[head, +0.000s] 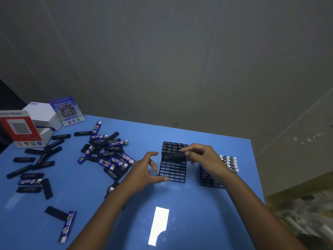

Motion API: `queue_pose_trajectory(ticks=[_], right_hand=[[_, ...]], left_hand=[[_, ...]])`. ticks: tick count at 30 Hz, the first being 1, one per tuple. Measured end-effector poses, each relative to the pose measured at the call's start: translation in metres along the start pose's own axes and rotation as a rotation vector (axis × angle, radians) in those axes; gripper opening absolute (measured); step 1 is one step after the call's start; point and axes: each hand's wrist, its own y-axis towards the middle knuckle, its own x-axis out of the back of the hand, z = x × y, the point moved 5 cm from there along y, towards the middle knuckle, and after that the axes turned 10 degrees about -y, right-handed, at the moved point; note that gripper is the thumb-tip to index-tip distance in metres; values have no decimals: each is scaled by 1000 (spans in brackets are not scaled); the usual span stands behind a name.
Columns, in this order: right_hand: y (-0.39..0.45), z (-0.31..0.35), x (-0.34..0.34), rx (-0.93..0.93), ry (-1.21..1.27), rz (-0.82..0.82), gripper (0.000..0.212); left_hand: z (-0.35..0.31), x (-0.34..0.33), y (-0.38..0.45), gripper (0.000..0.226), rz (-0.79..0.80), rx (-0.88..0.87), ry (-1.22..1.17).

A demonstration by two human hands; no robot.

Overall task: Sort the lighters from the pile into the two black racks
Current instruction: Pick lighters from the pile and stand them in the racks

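Near the table's [180,204] far right corner, a person's right hand [203,156] pinches a black lighter [177,155] into the middle rack [173,168] — apparently keeping black ones together. The left hand [146,170], fingers spread and empty, hovers by the rack's near edge, probably to steady it. A second rack [210,179], holding white-capped lighters, stands just right; the pile [108,154] sprawls toward the left edge.
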Motion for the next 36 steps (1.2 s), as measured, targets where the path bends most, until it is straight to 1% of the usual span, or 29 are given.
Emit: queue_pose_trajectory(ticks=[2, 4, 6, 8, 10, 12, 13, 15, 17, 22, 25, 27, 30, 32, 36], right_hand=[[-2, -4, 4, -50, 75, -39, 8], [-4, -9, 3, -106, 163, -64, 8], [-6, -14, 0, -153, 260, -76, 9], [-8, -15, -5, -169, 350, -70, 14], [-12, -11, -8, -133, 359, -42, 31], [-17, -4, -8, -68, 250, -14, 55], [-20, 0, -7, -34, 176, -8, 63], [-24, 6, -5, 25, 67, -8, 67], [-26, 9, -3, 58, -36, -44, 60], [-25, 5, 7, 83, -286, -229, 19], [-21, 0, 8, 122, -398, -288, 15], [-18, -3, 8, 139, -487, -272, 14], [-10, -10, 8, 81, -524, -165, 14], [-6, -14, 7, 53, -571, -122, 15], [4, -15, 2, 83, -724, -73, 13]], left_hand=[[0, 2, 1, 86, -25, -7, -15], [1, 2, 1, 85, -41, -16, -25], [1, 2, 0, 83, -54, -22, -26], [1, 2, 0, 80, -66, -26, -18], [0, 2, -1, 78, -75, -31, -4], [-2, 1, -3, 77, -79, -40, 8], [-3, 1, -5, 76, -77, -43, 19], [-6, -1, -7, 75, -66, -49, 39], [-9, -2, -10, 74, -61, -54, 38], [-13, -6, -11, 72, -48, -73, 34], [-12, -6, -8, 72, -49, -73, 34], [-10, -6, -7, 72, -58, -72, 20], [-8, -7, -4, 72, -60, -72, 8], [-6, -8, -2, 72, -59, -71, 5], [-2, -10, 4, 71, -64, -58, 0]])
